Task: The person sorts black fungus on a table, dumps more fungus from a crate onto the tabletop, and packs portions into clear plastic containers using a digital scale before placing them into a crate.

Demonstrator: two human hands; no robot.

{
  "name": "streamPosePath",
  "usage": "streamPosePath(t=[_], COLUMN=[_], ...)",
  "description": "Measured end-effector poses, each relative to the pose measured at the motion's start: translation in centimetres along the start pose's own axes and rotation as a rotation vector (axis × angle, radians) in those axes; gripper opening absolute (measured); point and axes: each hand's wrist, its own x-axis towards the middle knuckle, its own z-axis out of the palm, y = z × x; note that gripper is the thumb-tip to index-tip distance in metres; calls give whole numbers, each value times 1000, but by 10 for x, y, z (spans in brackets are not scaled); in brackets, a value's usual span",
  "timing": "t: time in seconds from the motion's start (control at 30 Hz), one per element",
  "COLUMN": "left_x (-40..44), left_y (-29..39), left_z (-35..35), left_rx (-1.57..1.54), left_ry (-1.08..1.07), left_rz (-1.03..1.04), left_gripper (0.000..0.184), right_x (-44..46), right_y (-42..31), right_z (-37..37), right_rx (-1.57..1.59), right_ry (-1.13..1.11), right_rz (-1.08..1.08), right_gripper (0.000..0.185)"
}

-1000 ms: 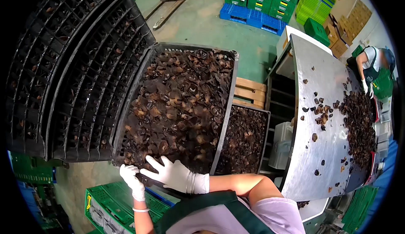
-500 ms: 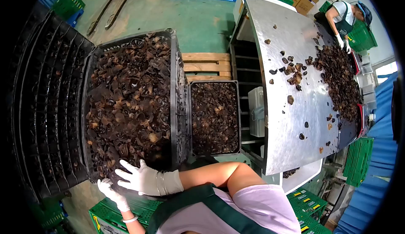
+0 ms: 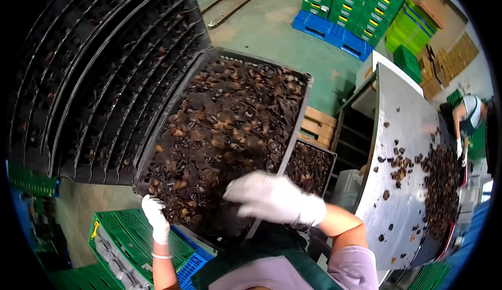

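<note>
Swung rightward, away from the left hand (image 3: 156, 218) curled at a corner of the crate (image 3: 294, 132), the right hand (image 3: 266, 197) blurs above the dark fungus pieces (image 3: 219, 128) inside — whether either grips anything I cannot tell — and a hasty sweep could flick some out.

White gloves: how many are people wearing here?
4: one on the camera wearer's left hand, by the near-left corner of the black crate; one on the right hand, over the dark pieces; two on the co-worker's hands, far right.
</note>
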Motion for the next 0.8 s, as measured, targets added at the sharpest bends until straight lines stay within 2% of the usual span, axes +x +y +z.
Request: streamPosePath(t=[0.07, 0.13, 0.2, 0.27, 0.33, 0.4, 0.47, 0.53, 0.57, 0.6, 0.67, 0.73, 0.8], left_x=[0, 1, 3, 6, 9, 11, 12, 12, 11, 9, 6, 5, -12], left_y=[2, 1, -3, -2, 3, 4, 4, 4, 4, 2, -7, -10, -20], left_z=[3, 4, 3, 2, 2, 3, 2, 2, 3, 4, 4, 6, 12], left_rx=[-23, -26, 42, 68, 129, 115, 79, 89, 100, 88, 102, 57, -122], left_ry=[13, 47, 10, 12, -10, 10, -14, -5, 1, 2, 19, 50, 149], left_rz=[-103, -112, 76, 109, 173, 196, 199, 201, 201, 213, 213, 261, -114], left_gripper=[27, 26, 26, 25, 29, 34, 37, 36, 36, 36, 38, 43, 40], right_x=[20, 37, 61, 81, 96, 102, 103, 102, 98, 92, 74, 42, 0], right_y=[36, 77, 116, 152, 177, 195, 211, 199, 187, 174, 150, 128, 100], right_z=[-36, -48, -46, -27, -7, 8, 8, -14, -25, -35, -51, -64, -76], right_rx=[-38, 176, 81, -114, -365, -435, -421, 48, 319, 308, 619, 697, 743], right_ry=[42, 203, 237, 183, 135, -16, -25, 52, 39, 52, 124, 209, 343], right_rz=[154, 388, 460, 470, 351, 374, 355, 442, 626, 628, 639, 642, 672], right_gripper=[30, 24, 19, 17, 26, 27, 27, 23, 20, 20, 19, 16, 14])
